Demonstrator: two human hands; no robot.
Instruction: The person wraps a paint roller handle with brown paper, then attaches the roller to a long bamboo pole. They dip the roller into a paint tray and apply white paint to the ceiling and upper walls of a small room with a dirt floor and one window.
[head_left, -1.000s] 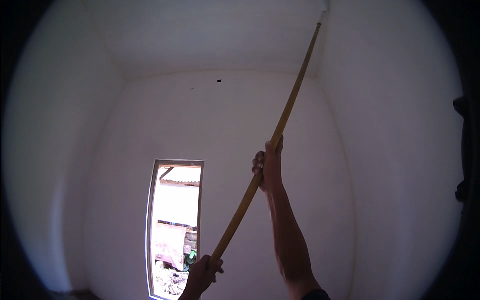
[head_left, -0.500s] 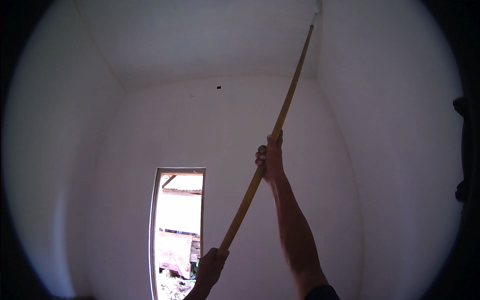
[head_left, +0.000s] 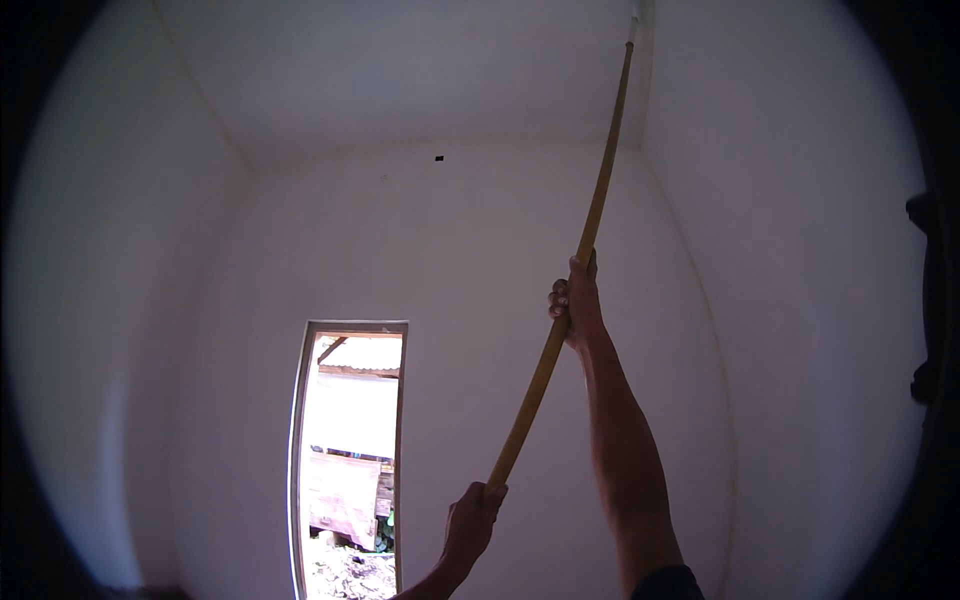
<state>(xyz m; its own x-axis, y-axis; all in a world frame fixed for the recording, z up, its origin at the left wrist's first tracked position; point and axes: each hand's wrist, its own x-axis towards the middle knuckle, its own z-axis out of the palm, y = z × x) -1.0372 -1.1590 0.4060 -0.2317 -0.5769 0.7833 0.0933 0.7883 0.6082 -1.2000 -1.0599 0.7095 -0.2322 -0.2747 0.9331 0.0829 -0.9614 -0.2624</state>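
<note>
- The pole (head_left: 590, 225) is long, thin and yellowish-brown, like bamboo or wood, and appears bowed in the wide view.
- It runs from the lower middle of the view up and to the right, its top end reaching the ceiling corner (head_left: 640, 60), where a small pale tip sits on it.
- The left hand (head_left: 472, 520) is wrapped shut around the pole's bottom end, low in the view.
- The right hand (head_left: 575, 300) is closed around the shaft higher up, about midway, with the arm stretched upward.
- The two hands are well apart along the pole.
- Behind it stand white walls (head_left: 780, 300) and a narrow open doorway (head_left: 350, 450) showing daylight outside.
</note>
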